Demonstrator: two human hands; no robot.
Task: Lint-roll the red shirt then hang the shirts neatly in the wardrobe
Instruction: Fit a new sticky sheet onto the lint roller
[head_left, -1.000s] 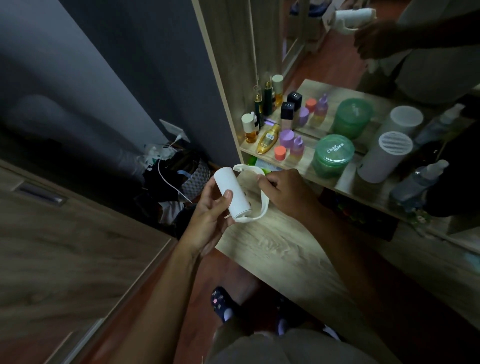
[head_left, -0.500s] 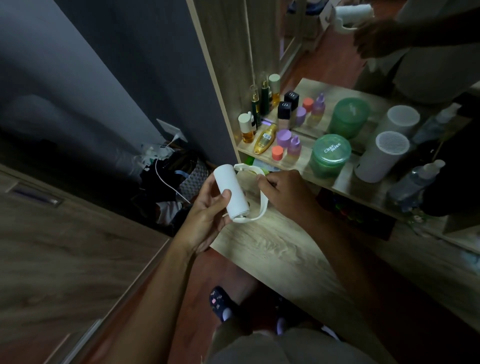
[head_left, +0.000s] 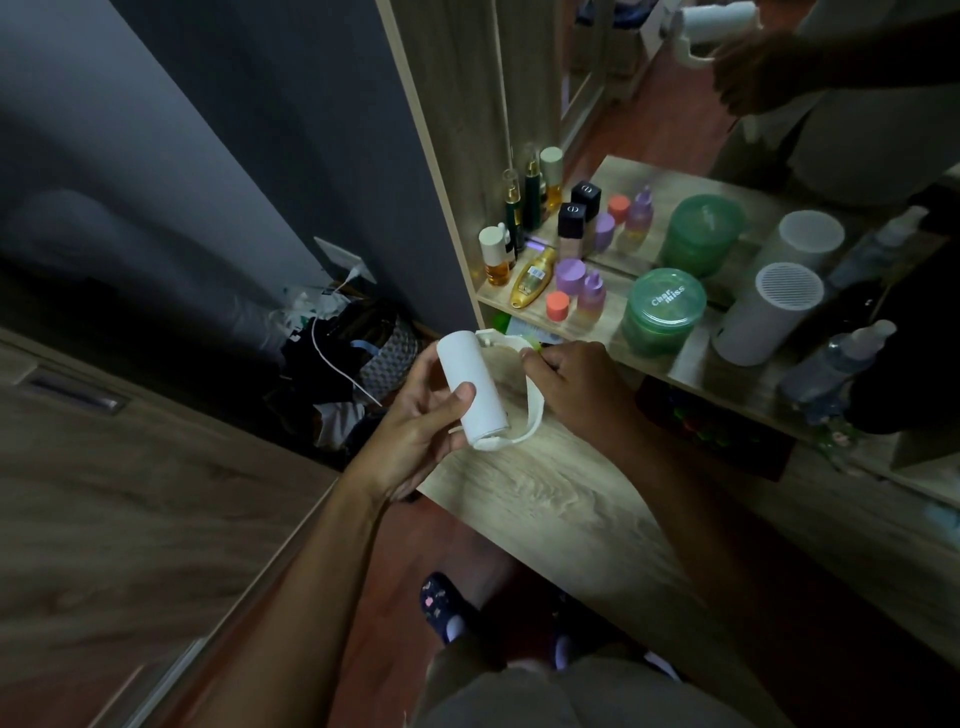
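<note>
A white lint roller (head_left: 470, 387) sits in both my hands above the corner of a wooden dressing table (head_left: 545, 499). My left hand (head_left: 415, 415) grips the roll, thumb across its front. My right hand (head_left: 576, 387) holds the roller's curved white handle frame (head_left: 532, 410) near its top end. No red shirt or wardrobe rail shows in this view. The mirror behind the shelf reflects my hand with the roller (head_left: 719, 23).
A shelf holds several cosmetic bottles (head_left: 535, 275), a green jar (head_left: 662, 312), a white cylinder (head_left: 763, 312) and a spray bottle (head_left: 836, 358). A dark bag and cables (head_left: 358, 353) lie on the floor by the wall. A wooden cabinet top (head_left: 119, 493) is at left.
My hands and the roller stay almost where they were; my right hand has shifted slightly along the handle frame.
</note>
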